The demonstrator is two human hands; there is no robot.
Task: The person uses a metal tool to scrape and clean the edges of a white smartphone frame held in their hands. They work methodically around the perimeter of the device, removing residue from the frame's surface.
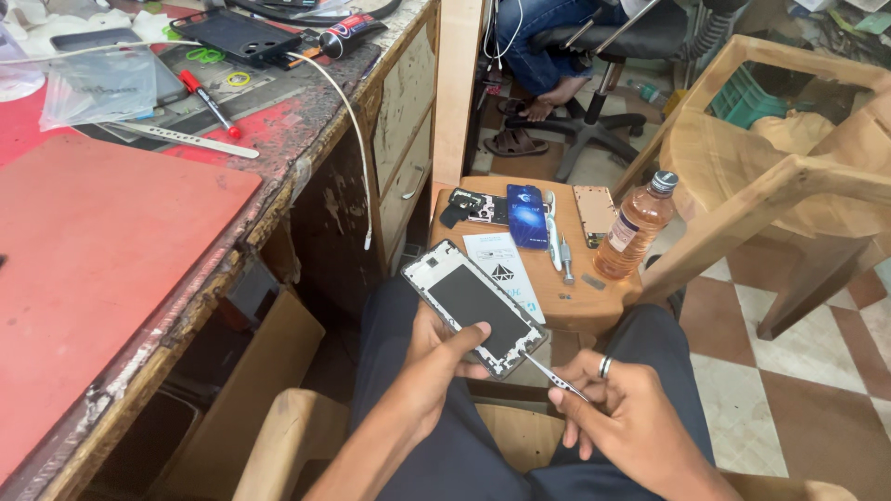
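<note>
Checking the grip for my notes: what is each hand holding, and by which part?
Left hand holds the opened white-framed phone body by its lower end. Right hand pinches thin metal tweezers at their rear end.

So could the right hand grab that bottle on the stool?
Probably yes. The bottle stands upright at the stool's near right edge, with nothing between it and the right hand. But that hand holds tweezers, so it would likely have to put them down first.
</note>
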